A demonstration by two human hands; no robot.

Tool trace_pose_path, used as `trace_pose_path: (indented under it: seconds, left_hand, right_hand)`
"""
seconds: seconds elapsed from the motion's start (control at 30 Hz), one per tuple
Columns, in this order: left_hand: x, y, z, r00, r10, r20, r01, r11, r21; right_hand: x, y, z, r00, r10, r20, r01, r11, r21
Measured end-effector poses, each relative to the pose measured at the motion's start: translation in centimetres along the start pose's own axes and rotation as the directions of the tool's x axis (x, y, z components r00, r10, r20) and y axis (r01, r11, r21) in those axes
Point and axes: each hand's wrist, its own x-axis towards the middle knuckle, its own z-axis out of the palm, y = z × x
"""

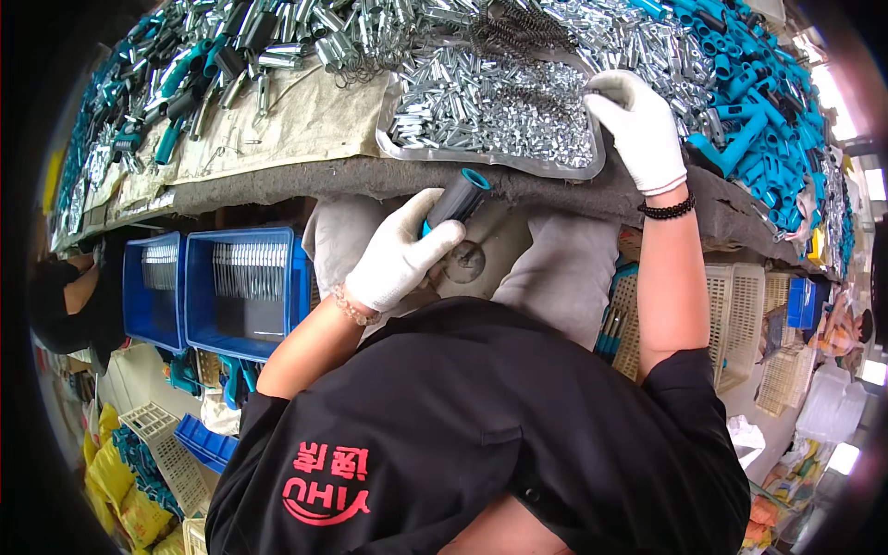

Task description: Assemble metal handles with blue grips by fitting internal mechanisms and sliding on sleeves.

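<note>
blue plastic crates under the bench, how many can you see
2. One blue plastic crate stands on the left; a second blue plastic crate stands right beside it, nearer the left hand. Both hold metal parts. More may be hidden under the bench.

Head-worn fisheye, looking steeply down, close over workbench (277, 180) edge

tray (490, 162): we see it upper centre, on the bench (305, 176)
crates (217, 291): left, below our bench edge
</note>
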Motion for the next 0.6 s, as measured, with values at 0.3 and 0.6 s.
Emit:
trace_pose_path:
  seconds: [0.3,0.6]
  left_hand:
    - [2.0,0.2,-0.4,0.917,0.353,0.185,-0.397,0.771,0.498]
    - [3.1,1.3,1.6,0.883,0.292,0.366,-0.461,0.678,0.572]
  right_hand:
    - [-5.9,-8.3,-1.2,0.937,-0.062,0.343,0.016,0.991,0.135]
    - [-9.3,-8.0,-1.4,0.961,-0.012,0.277,0.043,0.994,-0.105]
